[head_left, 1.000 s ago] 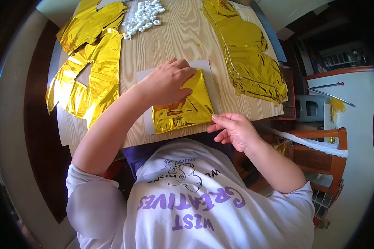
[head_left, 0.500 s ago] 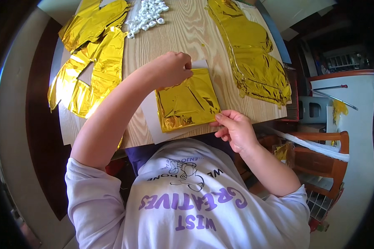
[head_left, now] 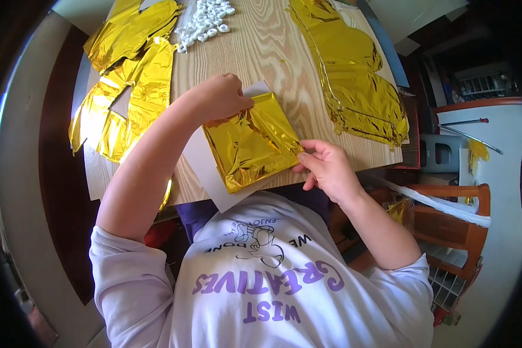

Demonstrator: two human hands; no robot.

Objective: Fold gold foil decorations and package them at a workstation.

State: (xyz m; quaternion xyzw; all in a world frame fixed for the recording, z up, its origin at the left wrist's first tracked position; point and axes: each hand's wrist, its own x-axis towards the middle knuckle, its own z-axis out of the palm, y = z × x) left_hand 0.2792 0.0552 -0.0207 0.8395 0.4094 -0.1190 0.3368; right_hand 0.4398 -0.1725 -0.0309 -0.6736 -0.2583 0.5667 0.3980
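Note:
A gold foil balloon [head_left: 252, 142], folded into a flat square, lies on a white sheet of card [head_left: 206, 159] at the near edge of the table. The card sticks out at the left and at the top corner. My left hand [head_left: 223, 95] is closed at the square's far left corner, its fingertips mostly hidden under the knuckles. At the near right corner my right hand [head_left: 327, 168] pinches the foil between thumb and forefinger, the other fingers curled below.
Flat gold foil balloons [head_left: 136, 87] lie along the table's left side. Another gold foil balloon [head_left: 354, 75] covers the right side. Small white rings [head_left: 206, 23] sit in a pile at the far end of the wooden table [head_left: 261, 52]. To the right stands a wooden chair [head_left: 470, 232].
The folded foil and the card have turned and shifted left and nearer to me. My left hand has moved left with them; my right hand still holds its corner.

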